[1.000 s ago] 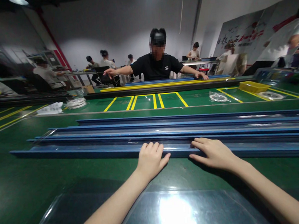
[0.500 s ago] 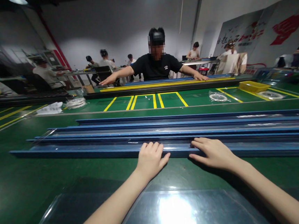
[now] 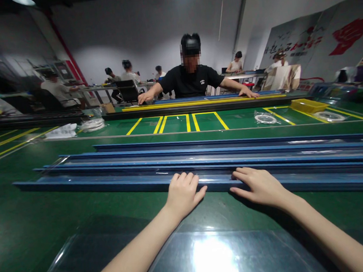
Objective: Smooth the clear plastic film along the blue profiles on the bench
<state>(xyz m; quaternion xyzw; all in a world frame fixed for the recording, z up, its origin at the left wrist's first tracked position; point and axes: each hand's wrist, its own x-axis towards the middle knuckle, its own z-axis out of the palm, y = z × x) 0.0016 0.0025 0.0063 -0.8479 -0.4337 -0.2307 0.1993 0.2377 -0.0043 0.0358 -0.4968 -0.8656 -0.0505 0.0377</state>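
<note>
Across the green table [image 3: 4, 215], a yellow tray [image 3: 308, 105] sits just beside what looks like a white coil [image 3: 330, 116], with a person in black [image 3: 191, 82] beyond.

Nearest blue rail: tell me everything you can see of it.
The nearest blue rail is a long channel, open upward, with a raised front wall and a glossy inside; plastic or coated metal, I cannot tell which. It lies across the green table, left end in view, right end out of frame. The left-hand grip and right-hand grip rest on it, fingers over the front wall. Whether it touches the other rails is unclear.
</note>
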